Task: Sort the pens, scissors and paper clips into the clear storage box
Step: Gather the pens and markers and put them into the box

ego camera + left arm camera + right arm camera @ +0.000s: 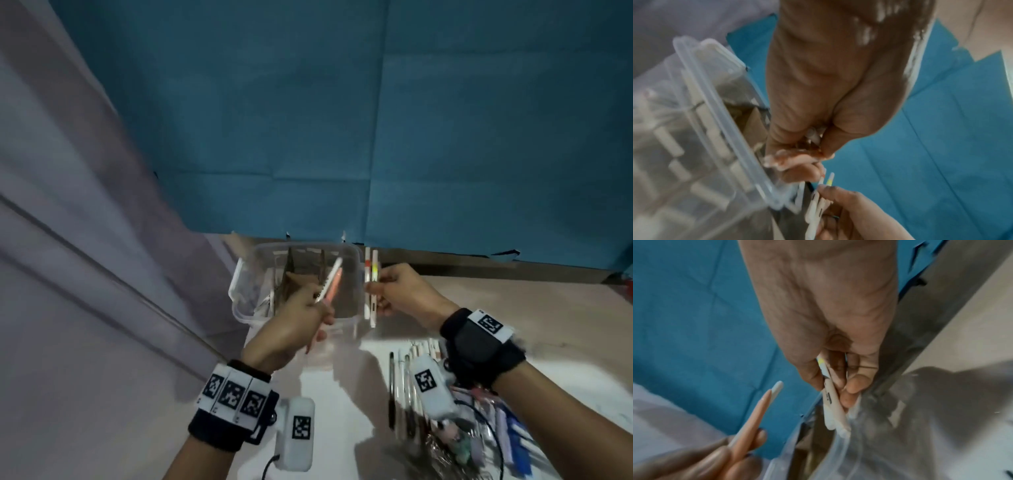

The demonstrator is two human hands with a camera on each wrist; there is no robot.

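The clear storage box (239,270) stands at the table's far edge, with cardboard dividers and some white pens inside. My left hand (301,308) grips two pens (330,282), one white and one pink, slanted over the box's middle. My right hand (387,291) pinches two white pens (371,270) upright beside the box's right wall; one has a yellow band, one an orange band. The left wrist view shows the box rim (719,116) and the right hand's pens (829,180). In the right wrist view the pink and white pens (756,415) point up from the left fingers.
A heap of loose pens (411,383) and other stationery (496,431) lies on the table at the lower right, partly under my right wrist. A blue sheet (342,120) covers the wall behind. Grey cloth (68,240) hangs on the left.
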